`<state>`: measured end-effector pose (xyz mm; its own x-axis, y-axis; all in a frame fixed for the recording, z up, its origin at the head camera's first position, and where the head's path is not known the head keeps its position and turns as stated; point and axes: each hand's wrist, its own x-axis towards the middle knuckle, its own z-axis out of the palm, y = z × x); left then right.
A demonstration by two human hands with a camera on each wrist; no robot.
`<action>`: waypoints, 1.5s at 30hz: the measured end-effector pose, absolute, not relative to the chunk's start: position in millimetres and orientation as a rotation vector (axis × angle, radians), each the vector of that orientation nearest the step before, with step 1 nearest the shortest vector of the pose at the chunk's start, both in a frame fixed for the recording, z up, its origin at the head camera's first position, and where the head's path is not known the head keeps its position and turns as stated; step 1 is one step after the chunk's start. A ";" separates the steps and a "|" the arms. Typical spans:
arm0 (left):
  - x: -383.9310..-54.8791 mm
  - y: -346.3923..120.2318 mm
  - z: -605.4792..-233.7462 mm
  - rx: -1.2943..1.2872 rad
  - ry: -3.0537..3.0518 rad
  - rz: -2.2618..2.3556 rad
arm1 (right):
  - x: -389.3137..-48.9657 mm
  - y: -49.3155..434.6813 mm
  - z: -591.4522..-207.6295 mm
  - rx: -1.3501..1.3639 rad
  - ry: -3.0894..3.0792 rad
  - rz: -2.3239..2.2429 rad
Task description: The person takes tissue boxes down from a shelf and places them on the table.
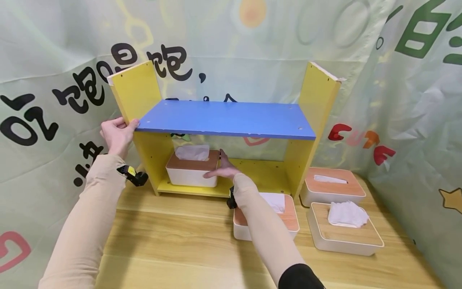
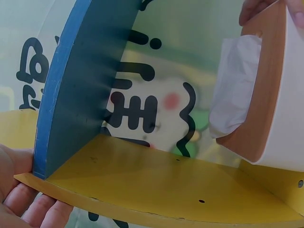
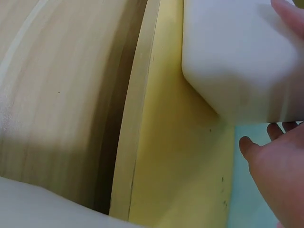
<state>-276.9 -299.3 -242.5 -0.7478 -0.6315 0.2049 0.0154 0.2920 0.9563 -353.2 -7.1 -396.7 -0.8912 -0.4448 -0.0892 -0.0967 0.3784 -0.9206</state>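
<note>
A tissue box with a white body, a wood-coloured lid and a tissue sticking out sits at the left of the shelf unit's lower compartment. My right hand grips its right end, thumb on the front face and fingers round the end; in the right wrist view that hand lies beside the white body. My left hand holds the unit's yellow left side panel near the front corner of the blue board. The left wrist view has its thumb by the blue edge and its fingers around the panel.
On the wooden table, another tissue box stands before the unit, partly hidden by my right forearm. Two more, a rear box and a front box, stand right of it. A printed cloth hangs behind.
</note>
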 end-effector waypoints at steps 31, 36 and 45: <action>-276.0 -299.0 -242.4 0.562 -2.018 -1.476 | -361.6 -13.6 -409.7 -0.480 2.288 -1.570; -275.8 -299.3 -241.9 0.562 -2.019 -1.477 | -361.6 -14.6 -411.5 -0.468 2.326 -1.588; -276.2 -299.8 -243.3 0.560 -2.032 -1.445 | -358.3 -21.9 -403.8 -0.483 2.398 -1.704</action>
